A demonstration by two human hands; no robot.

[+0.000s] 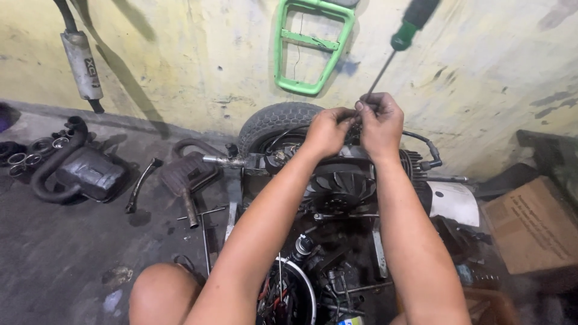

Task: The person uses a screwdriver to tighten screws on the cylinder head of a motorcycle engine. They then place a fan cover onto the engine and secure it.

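Both hands up at the engine (337, 180), just in front of the tyre (274, 120): right hand (379, 123) fingers closed round the shaft of a green-handled screwdriver (394, 51), handle sticking up past the fingers; left hand (328, 129) fingers pinched shut beside them on a dark cable (421, 139), I think, though the grip is partly hidden. Step looks like working a fitting loose at the engine top; next calls for a steady tip and firm hold. Muffler (84, 171) well left on floor.
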